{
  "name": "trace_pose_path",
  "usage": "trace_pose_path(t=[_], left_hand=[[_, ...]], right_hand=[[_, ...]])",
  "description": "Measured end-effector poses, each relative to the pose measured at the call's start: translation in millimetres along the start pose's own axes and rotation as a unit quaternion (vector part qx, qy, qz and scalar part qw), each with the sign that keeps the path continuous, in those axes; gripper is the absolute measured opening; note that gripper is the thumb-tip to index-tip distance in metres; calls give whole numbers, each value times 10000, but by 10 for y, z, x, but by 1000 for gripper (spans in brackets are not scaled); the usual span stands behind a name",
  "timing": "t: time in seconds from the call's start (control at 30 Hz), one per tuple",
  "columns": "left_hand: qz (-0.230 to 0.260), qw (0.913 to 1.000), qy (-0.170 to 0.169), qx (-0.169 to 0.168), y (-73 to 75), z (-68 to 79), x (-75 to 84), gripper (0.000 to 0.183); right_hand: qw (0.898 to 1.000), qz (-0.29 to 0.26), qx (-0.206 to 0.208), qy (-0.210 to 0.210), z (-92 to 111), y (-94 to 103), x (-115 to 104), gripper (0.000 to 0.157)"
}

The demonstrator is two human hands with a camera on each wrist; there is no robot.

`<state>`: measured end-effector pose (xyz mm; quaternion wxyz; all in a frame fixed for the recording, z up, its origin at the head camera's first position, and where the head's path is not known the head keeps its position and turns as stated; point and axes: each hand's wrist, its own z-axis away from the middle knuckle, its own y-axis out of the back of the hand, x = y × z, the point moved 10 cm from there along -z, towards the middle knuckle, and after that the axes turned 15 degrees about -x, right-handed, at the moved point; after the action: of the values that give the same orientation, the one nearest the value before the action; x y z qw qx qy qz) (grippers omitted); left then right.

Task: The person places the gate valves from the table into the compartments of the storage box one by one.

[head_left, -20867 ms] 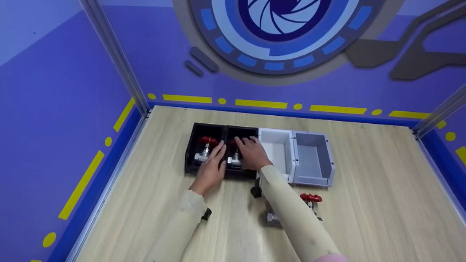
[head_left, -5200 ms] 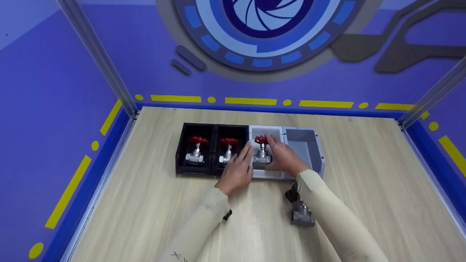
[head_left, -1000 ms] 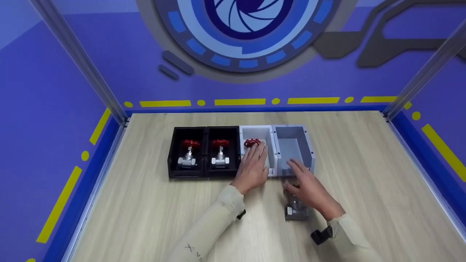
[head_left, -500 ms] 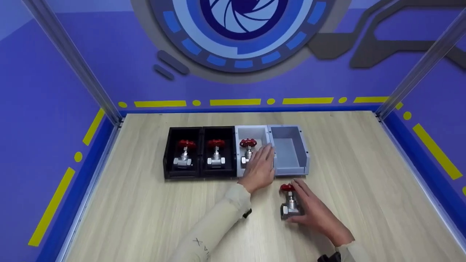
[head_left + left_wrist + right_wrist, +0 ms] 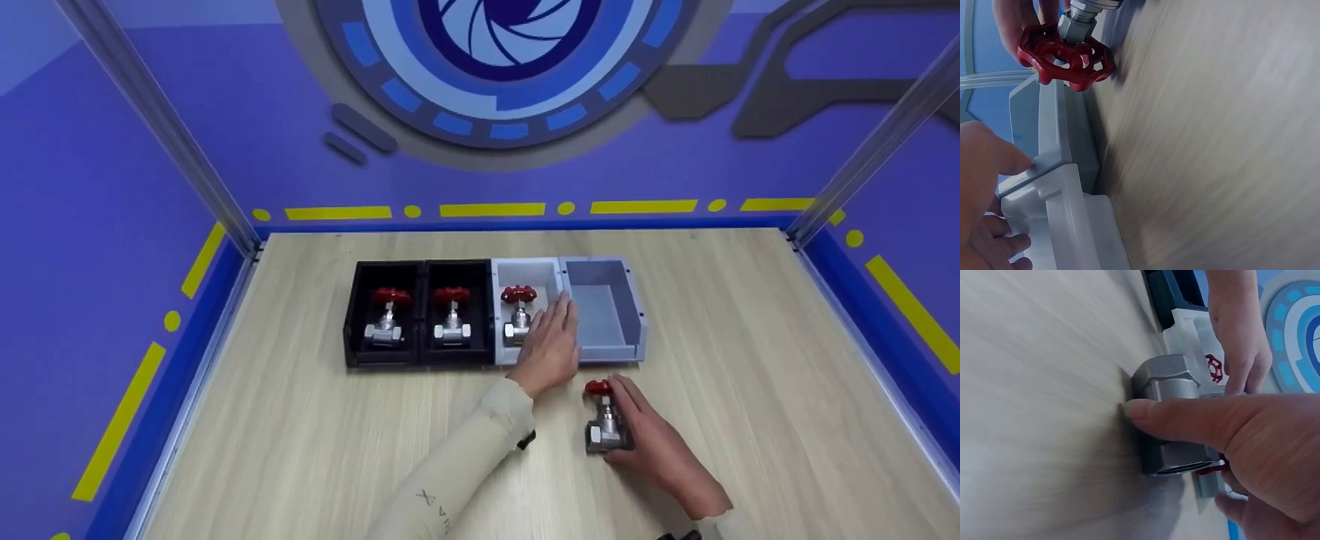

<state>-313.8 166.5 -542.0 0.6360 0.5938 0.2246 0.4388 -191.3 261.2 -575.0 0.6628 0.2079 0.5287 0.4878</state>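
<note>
In front of the bins, my right hand (image 5: 664,450) holds a steel valve with a red handwheel (image 5: 598,387). Its fingers are at the wheel, and its thumb presses the hexagonal steel body (image 5: 1171,377) in the right wrist view. Whether this valve touches the table is unclear. My left hand (image 5: 549,349) lies over the right side of the white bin (image 5: 525,268), fingers extended; in the left wrist view its thumb (image 5: 1013,159) touches the front rim near the grey bin (image 5: 1053,121). Another red-wheeled valve (image 5: 517,322) stands upright in the white bin, partly covered by that hand.
Two black bins (image 5: 384,361) adjoin the white one on the left, each with an upright red-wheeled valve (image 5: 452,322). The grey bin ends the row at right. Blue-purple panels (image 5: 375,180) enclose the wooden table (image 5: 300,442) at the back and sides.
A third valve has come into the white bin since the oldest frame. My right hand has left the bins and taken hold of the valve in front. My left hand has shifted right from the black bins.
</note>
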Motion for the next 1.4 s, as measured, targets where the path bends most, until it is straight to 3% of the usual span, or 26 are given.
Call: trace_pose_path(t=[0.33,0.7,0.97,1.2,1.4], left_hand=[[-23,9992,-138,370,40,45,51,68],[181,9998,-33,106,0,41,38,72],[145,9998,-14,159,6,37,14,72],[-7,9999,-70,127,-4,40,32,69],[49,9999,-10,120,10,49,3,69]], right_hand=[[9995,-249,180,-107,31,-49,35,114],[9976,-644,84,-248,32,-87,118,118],[9970,-747,153,-138,25,-78,127,117],[9952,-887,337,-252,22,-82,170,116],[9933,-894,733,-41,10,-45,148,115]])
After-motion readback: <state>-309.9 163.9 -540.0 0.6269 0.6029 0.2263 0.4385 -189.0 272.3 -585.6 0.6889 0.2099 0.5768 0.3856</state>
